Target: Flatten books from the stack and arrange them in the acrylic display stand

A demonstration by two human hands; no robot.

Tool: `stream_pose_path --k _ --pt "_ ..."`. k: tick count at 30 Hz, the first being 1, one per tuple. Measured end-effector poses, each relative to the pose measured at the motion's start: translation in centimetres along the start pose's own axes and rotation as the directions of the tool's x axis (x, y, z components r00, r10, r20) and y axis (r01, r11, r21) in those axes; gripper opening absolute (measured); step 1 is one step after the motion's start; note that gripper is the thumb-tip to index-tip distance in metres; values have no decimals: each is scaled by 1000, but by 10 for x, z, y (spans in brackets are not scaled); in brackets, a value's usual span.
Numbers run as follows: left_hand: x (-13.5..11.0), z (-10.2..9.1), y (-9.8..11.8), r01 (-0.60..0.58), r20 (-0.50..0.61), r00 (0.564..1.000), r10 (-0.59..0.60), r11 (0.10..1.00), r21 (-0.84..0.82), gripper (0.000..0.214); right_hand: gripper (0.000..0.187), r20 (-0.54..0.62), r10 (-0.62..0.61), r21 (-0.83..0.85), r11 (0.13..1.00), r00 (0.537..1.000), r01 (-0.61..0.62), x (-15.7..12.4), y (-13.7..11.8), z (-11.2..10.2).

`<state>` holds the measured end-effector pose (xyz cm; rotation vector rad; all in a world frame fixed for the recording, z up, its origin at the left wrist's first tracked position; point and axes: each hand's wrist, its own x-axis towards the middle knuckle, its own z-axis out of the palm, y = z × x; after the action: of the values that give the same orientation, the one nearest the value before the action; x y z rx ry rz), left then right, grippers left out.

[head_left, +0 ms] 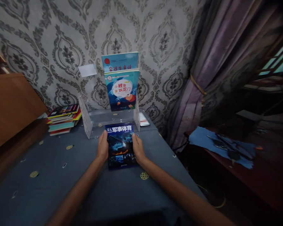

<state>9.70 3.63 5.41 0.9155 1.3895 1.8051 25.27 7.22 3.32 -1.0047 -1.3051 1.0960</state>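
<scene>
2 storybooks [122, 92] in a clear rack [106, 117]; my left hand [103, 146] and right hand [138, 148] clamp a dark-blue military-sports book [120, 146].

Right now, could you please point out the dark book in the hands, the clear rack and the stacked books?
Dark book [120, 147], head view: middle of its front cover.
Clear rack [86, 118], head view: left side panel.
Stacked books [64, 121], head view: their near edges.

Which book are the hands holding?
The dark-blue book with the white title, between left hand and right hand. Two light-blue books stand in the clear rack; a book stack lies at left.
</scene>
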Motion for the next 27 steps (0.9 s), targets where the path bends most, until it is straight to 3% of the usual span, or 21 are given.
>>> stream_pose_path --k 4,6,8,12,17,23,27 --pt "-8 16 29 -84 -104 991 79 995 -49 63 47 -31 -263 -13 965 964 263 7 -29 3" --pt "-11 19 35 -184 -146 972 183 983 7 65 47 -31 -366 -12 931 930 365 9 -36 1" --pt "-13 18 34 -277 -119 952 282 959 61 68 48 -8 -421 -29 907 907 421 7 -35 -1" --pt "-20 8 20 -342 17 939 343 930 137 63 50 59 -373 -103 920 926 378 -5 -19 -9" --pt "-28 3 15 -344 54 939 340 928 144 55 48 105 -285 -148 943 953 298 -13 -6 -15" --pt "-30 -7 28 -261 196 955 223 945 197 50 38 149 -338 -184 914 929 362 -15 -8 -24" --pt "-32 -28 31 -258 361 921 146 924 283 43 34 195 -368 -223 886 909 407 -12 -10 -30"
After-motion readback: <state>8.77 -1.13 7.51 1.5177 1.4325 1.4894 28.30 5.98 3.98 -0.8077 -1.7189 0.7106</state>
